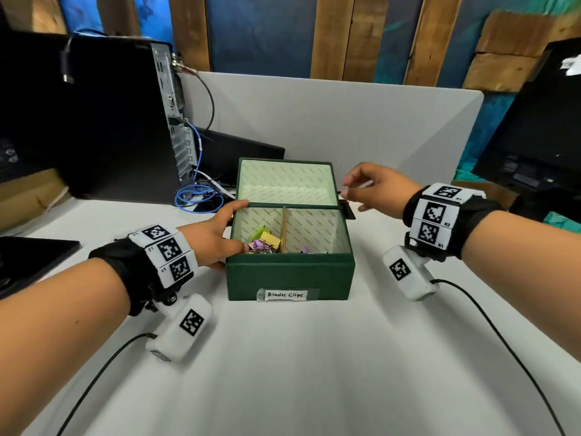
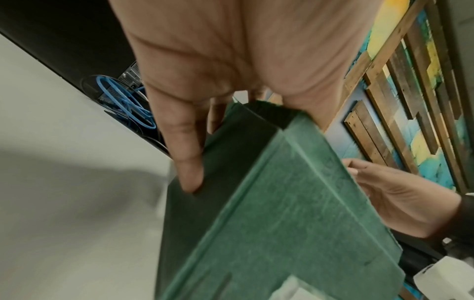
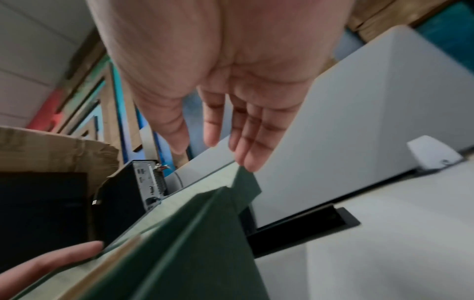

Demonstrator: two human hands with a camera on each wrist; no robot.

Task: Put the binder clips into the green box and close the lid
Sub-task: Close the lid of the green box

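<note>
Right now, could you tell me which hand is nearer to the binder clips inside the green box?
Left. The left hand holds the green box wall beside the binder clips; the right hand hovers by the raised lid.

- The head view is bright and mostly sharp, with soft light from above.
- Its edges bend, so the table [image 1: 314, 357] looks curved.
- Soft shadows lie under the arms.
- Both wrist views are blurry, maybe from movement.
- The computer tower [image 1: 119, 121] looks very dark.
</note>
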